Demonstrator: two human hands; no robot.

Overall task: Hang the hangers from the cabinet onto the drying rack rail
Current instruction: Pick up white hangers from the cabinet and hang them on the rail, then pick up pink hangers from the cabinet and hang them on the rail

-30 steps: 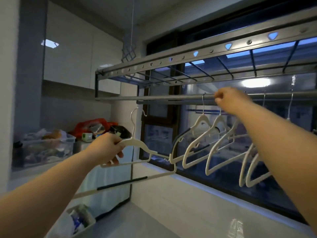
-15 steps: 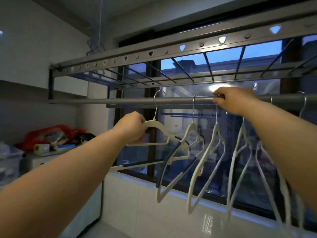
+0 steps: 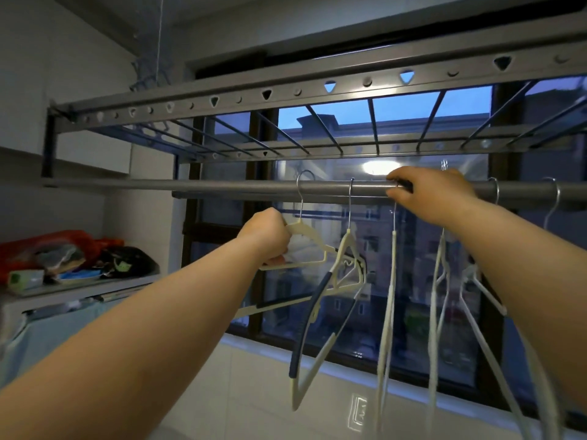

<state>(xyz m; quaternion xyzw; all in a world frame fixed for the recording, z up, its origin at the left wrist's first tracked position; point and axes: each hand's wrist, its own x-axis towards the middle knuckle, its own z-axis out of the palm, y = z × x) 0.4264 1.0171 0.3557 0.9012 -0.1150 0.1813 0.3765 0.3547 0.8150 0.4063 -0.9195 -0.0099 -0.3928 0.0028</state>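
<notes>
A grey drying rack rail [image 3: 254,187] runs across the window at head height. My left hand [image 3: 265,236] grips the shoulder of a cream hanger [image 3: 306,233] whose metal hook sits over the rail. My right hand [image 3: 428,193] pinches the hook of another hanger at the rail. Several cream hangers [image 3: 387,296] hang from the rail between and to the right of my hands, one with dark blue grips [image 3: 309,312].
Above the rail is the rack's perforated bar and grid [image 3: 317,90]. A cabinet top [image 3: 79,285] at the left holds a red bag [image 3: 47,249] and clutter. The window [image 3: 349,249] and white tiled sill lie behind the hangers.
My left hand has carried the cream hanger up and right from the cabinet side until its hook reached over the rail. My right hand stayed at the rail.
</notes>
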